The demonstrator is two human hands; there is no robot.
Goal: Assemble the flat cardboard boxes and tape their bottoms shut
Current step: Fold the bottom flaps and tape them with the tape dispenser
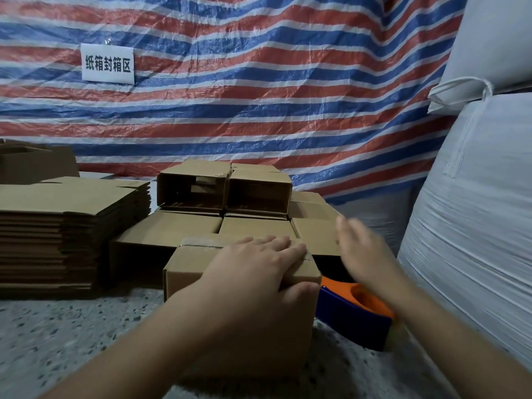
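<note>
- Pressing the strip of clear tape [201, 242] flat looks like the step in hand; I judge it goes best if the left hand [253, 272] keeps the box [198, 272] pinned to the floor [72, 326] while the tape is rubbed down along the seam and over both edges.
- The left hand's fingers [276, 246] lie nearly straight across the box top, the thumb hooked over the near right corner, so they press the box, not clasp it.
- The tape seam runs just beyond those fingertips, toward the far edge.
- The right hand [362, 251] is blurred, fingers spread wide, holding nothing, just right of the box and apart from it.
- The blue and orange tape dispenser [354, 315] lies under the right forearm, beside the box.
- The stack of flat boxes [57, 226] sits well left of the left fingers.
</note>
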